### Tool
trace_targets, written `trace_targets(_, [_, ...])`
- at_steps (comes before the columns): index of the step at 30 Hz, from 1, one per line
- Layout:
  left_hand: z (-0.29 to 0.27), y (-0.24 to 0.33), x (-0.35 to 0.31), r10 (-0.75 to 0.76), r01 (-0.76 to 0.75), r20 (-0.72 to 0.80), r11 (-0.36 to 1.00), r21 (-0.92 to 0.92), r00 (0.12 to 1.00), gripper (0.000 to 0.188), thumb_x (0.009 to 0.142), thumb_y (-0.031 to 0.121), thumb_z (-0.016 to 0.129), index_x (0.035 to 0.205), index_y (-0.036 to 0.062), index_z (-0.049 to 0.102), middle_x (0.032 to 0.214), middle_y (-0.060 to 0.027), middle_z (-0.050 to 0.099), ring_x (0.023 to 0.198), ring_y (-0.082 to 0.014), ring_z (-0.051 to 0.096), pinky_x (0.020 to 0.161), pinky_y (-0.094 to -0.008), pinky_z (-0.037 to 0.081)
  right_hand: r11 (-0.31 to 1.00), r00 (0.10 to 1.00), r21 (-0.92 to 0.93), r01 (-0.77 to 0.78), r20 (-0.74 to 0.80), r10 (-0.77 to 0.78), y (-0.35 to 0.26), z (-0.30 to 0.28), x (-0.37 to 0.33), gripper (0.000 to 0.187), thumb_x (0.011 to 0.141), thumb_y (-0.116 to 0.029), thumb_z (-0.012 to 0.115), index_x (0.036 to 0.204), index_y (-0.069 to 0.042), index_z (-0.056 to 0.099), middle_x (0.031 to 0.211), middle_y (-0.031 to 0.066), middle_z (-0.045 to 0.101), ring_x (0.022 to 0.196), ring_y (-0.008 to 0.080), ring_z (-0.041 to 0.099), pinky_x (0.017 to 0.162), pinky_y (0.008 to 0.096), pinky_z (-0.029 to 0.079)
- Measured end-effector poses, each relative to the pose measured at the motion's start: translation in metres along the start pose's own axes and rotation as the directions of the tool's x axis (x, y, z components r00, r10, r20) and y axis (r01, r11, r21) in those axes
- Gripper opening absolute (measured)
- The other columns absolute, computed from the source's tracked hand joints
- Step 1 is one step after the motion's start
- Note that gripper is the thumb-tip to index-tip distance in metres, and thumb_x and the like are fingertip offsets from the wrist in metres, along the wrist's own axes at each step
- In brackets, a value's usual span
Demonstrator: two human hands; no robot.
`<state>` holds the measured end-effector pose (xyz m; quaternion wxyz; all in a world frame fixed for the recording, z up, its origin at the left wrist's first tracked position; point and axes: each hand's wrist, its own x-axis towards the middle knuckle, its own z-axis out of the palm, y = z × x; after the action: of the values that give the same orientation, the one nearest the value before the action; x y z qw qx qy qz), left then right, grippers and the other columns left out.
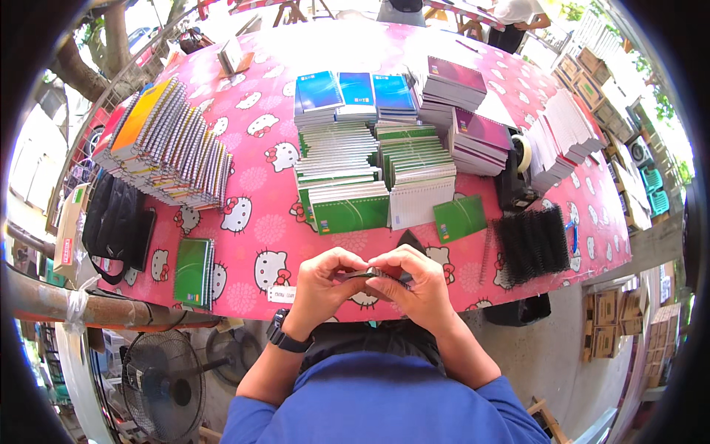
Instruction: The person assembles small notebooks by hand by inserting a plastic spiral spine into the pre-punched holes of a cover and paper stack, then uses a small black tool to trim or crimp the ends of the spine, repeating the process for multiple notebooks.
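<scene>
Close to the table's front edge my left hand [324, 280] and my right hand [416, 283] meet with their fingertips pinched together. Between them they grip a small, thin, dark grey object [372, 273]; the fingers cover most of it, so its kind does not show. A dark pointed piece [409, 240] juts out just beyond my right hand. Past the hands lie stacks of green-covered notebooks [351, 214], and a single green notebook [460, 218] rests flat to their right. A heap of black spiral binding coils [531, 243] sits right of my right hand.
Spiral-bound notebooks [166, 148] are piled at the left, with a black bag [115, 226] and green notebooks [194, 272] nearer. Blue [318, 92] and maroon [481, 132] notebooks stand farther back. A tape dispenser [515, 174] is at the right. A fan [164, 385] stands below left.
</scene>
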<state>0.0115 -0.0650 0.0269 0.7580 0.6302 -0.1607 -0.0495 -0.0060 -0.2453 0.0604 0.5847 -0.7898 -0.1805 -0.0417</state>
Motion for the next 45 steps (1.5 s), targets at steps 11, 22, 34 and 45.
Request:
trace_targets(11, [0.002,0.001,-0.003,0.094,-0.087,-0.039,0.984,0.155,0.995,0.018,0.071,-0.007,0.074,0.084,0.0013,0.064,0.087,-0.0077,0.067,0.081,-0.0133,0.065,0.07,-0.026,0.054,0.989,0.987,-0.087,0.122,-0.095,-0.13,0.004,0.009,0.002,0.019,0.074,-0.01,0.078,0.087,-0.005,0.064,0.082,0.0041,0.059,0.075,0.0162,0.057,0.065,0.0271,0.048])
trace_targets(22, [-0.004,0.004,-0.003,0.151,-0.156,0.041,0.964,0.216,0.988,0.018,0.068,-0.007,0.075,0.082,0.0014,0.066,0.086,-0.009,0.067,0.081,-0.0164,0.066,0.072,-0.0273,0.055,0.995,0.995,-0.053,0.085,-0.054,-0.087,0.002,0.012,0.001,0.023,0.074,-0.013,0.079,0.084,-0.003,0.061,0.078,0.0056,0.057,0.074,0.0181,0.057,0.062,0.0307,0.048])
trace_targets(34, [-0.018,-0.006,-0.023,-0.066,0.064,-0.063,0.998,-0.027,0.996,0.019,0.075,-0.009,0.071,0.084,0.0015,0.057,0.087,-0.0064,0.064,0.082,-0.01,0.061,0.071,-0.0251,0.053,0.938,0.972,-0.257,0.232,0.02,-0.235,0.002,0.035,0.003,0.018,0.076,-0.008,0.072,0.091,-0.003,0.063,0.083,0.0088,0.061,0.075,0.0258,0.058,0.066,0.0346,0.049])
trace_targets(45, [-0.178,0.059,-0.046,0.612,0.186,-0.508,0.512,0.839,0.606,0.023,0.1,0.018,0.043,0.093,0.0033,0.058,0.082,-0.0069,0.06,0.072,-0.0146,0.054,0.065,-0.0274,0.042,0.908,0.987,-0.4,0.126,-0.044,-0.157,0.027,-0.006,0.006,0.041,0.081,-0.025,0.07,0.115,-0.003,0.06,0.115,0.013,0.059,0.106,0.0316,0.052,0.092,0.0409,0.043])
